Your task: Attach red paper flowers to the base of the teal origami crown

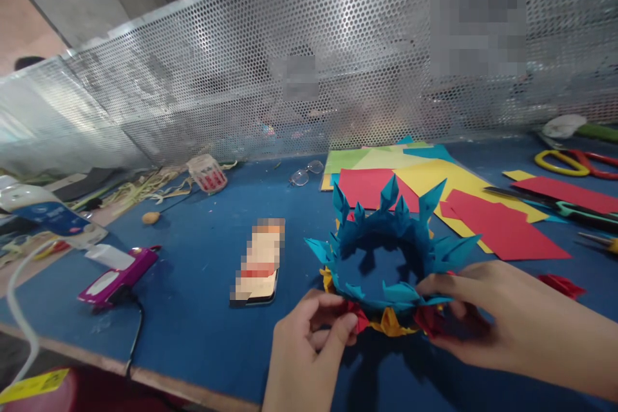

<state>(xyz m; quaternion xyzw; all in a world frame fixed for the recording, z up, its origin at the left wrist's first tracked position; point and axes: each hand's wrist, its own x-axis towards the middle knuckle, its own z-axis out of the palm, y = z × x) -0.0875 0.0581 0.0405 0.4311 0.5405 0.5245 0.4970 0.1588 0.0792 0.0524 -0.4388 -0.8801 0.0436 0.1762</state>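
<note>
A ring-shaped blue paper crown point(381, 225) with pointed folded tips stands before me on the blue table. Yellow and red folded paper pieces sit around its lower outside. My left hand point(313, 335) pinches a red folded paper piece point(360, 318) at the crown's near left side. At the near right, my right hand point(477, 315) grips the crown's rim, thumb and fingers closed around the edge, next to a dark red folded piece point(429, 320). The right fingertips are partly hidden behind the crown. Another red folded piece point(562, 284) lies beyond my right hand.
Behind the crown lie coloured paper sheets point(512, 225), scissors point(562, 163) and a cutter point(584, 212). A phone point(261, 264), glasses point(306, 172), a purple glue gun point(118, 277), a bottle point(48, 212) and a plastic cup point(207, 174) are leftward. A perforated metal screen point(232, 64) borders the table's back.
</note>
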